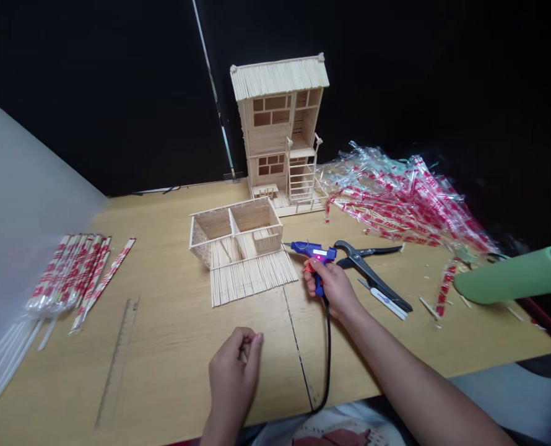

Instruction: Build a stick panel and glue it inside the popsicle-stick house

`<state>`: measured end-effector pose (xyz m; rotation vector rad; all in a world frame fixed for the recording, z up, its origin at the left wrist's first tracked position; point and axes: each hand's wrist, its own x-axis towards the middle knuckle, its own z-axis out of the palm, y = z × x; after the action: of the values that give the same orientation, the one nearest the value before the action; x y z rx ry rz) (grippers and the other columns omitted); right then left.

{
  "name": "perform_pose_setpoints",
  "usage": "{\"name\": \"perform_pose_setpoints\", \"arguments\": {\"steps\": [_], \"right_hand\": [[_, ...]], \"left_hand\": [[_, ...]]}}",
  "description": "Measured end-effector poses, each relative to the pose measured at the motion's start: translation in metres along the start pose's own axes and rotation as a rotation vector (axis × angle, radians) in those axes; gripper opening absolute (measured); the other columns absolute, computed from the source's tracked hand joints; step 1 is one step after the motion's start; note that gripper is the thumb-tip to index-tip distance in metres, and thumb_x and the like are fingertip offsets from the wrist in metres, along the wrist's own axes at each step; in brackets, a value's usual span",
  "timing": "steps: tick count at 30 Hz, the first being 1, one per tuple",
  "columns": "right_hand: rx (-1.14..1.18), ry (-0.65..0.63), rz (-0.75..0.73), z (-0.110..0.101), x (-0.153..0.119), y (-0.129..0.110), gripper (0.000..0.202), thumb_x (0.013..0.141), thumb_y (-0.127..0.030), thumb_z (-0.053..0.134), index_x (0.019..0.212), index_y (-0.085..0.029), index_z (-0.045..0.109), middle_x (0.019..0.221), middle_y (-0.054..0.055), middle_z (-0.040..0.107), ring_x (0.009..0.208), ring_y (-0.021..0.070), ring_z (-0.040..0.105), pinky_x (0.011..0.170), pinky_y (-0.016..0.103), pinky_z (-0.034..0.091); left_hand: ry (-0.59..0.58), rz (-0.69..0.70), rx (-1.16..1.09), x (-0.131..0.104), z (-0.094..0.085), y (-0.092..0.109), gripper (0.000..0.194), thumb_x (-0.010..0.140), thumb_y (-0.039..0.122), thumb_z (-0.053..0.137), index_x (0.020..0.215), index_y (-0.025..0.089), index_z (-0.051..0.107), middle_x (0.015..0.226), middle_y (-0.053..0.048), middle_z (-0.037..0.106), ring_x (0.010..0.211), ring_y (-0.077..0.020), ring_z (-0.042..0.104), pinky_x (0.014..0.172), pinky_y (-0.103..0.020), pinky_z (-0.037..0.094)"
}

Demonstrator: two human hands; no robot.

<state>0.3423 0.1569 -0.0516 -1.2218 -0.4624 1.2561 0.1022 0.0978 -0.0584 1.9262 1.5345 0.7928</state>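
My right hand point(334, 286) grips a blue glue gun point(313, 251) by its handle, with a finger at the orange trigger. Its nozzle points left, close to the front right corner of a small two-room stick model point(234, 230). That model has low walls, a partition and a floor of pale sticks reaching toward me. My left hand point(236, 365) is curled above the table in front of it, thumb against the fingers, and no object shows in it. Behind stands a two-storey stick house point(280, 133) with a roof and ladder.
Black cutters point(368, 272) and a white-handled knife point(387, 302) lie right of the glue gun. Torn wrappers point(405, 198) pile up behind a green cylinder point(512, 275). Wrapped chopsticks point(69, 269), white glue sticks point(10, 359) and a clear ruler point(117, 359) are leftward. A black cord point(329, 353) runs toward me.
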Motion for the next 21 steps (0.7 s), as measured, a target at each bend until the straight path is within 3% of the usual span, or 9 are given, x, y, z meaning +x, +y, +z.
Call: {"name": "perform_pose_setpoints", "arguments": {"steps": [8,16,21], "right_hand": [[-0.048,-0.072,0.025,0.018,-0.002,0.007,0.048,0.066,-0.058,0.078,0.081,-0.015,0.062,0.059,-0.003,0.06,0.039,0.0083,0.05,0.033,0.02,0.041],[-0.091,-0.026,-0.01,0.01,-0.002,0.004,0.047,0.068,-0.057,0.077,0.083,-0.015,0.063,0.058,-0.003,0.061,0.039,0.0083,0.05,0.033,0.02,0.042],[-0.172,-0.109,0.035,0.026,-0.004,0.012,0.044,0.07,-0.056,0.075,0.08,-0.015,0.062,0.057,-0.002,0.062,0.037,0.0083,0.05,0.033,0.02,0.042]], "left_hand": [[0.0,0.016,-0.008,0.0,0.0,-0.001,0.024,0.093,0.038,0.057,0.078,0.02,0.062,0.062,0.002,0.06,0.055,-0.012,0.057,0.056,-0.021,0.041],[0.013,-0.047,-0.058,-0.003,0.002,0.003,0.026,0.094,0.039,0.055,0.077,0.02,0.061,0.062,0.003,0.058,0.055,-0.0118,0.053,0.057,-0.023,0.039],[-0.004,-0.043,-0.065,-0.003,0.001,0.002,0.027,0.094,0.04,0.055,0.078,0.02,0.062,0.063,0.003,0.059,0.057,-0.0122,0.055,0.059,-0.023,0.039]]}}
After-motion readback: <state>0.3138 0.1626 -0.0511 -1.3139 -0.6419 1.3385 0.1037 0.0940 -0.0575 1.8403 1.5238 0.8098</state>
